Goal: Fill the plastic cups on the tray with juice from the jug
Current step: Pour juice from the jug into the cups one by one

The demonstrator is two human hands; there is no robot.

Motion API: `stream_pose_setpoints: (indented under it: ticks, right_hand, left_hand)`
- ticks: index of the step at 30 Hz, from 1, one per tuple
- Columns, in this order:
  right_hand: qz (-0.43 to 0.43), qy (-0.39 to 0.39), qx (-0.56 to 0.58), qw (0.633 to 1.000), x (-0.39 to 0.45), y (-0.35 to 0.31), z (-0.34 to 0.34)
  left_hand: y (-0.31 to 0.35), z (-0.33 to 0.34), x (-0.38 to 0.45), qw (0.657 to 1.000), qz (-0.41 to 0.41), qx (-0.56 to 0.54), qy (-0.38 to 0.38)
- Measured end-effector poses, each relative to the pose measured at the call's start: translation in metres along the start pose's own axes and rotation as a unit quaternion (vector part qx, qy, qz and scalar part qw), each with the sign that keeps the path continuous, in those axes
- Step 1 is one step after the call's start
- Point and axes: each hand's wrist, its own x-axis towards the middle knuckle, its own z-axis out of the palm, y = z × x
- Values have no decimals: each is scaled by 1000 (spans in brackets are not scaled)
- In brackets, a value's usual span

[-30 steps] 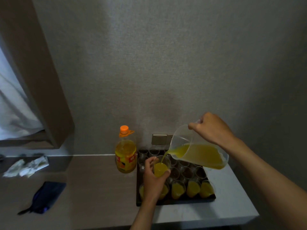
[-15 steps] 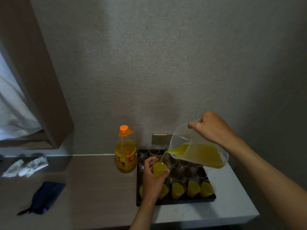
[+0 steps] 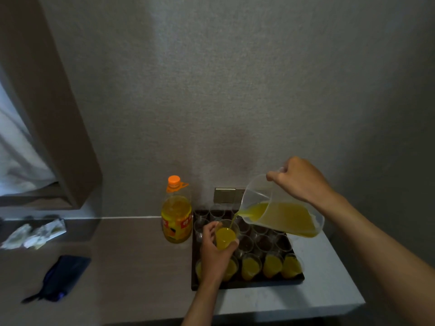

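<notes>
Two hands work: right hand (image 3: 300, 180) grasps the half-full, likely heavy jug (image 3: 282, 214) by its handle; left hand (image 3: 215, 251) clasps a thin, probably crushable cup (image 3: 226, 234) around its wall.

Counter (image 3: 141, 267); tray (image 3: 193, 267), bottle (image 3: 176, 220), pouch (image 3: 63, 277)

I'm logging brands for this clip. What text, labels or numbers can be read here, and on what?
Bottle: its red and yellow label bears white marks, too blurred to read.
Jug: no markings can be made out.
Cups, tray, wall plate, dark pouch: no text visible.
So nothing here is legible.
</notes>
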Motion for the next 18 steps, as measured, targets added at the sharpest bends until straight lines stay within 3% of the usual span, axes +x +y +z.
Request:
stream_pose_setpoints:
  ticks: [18]
  right_hand:
    - [-6,-5,-6,1000,2,4,-1]
  left_hand:
    - [-7,4,0,1000,4,1,3]
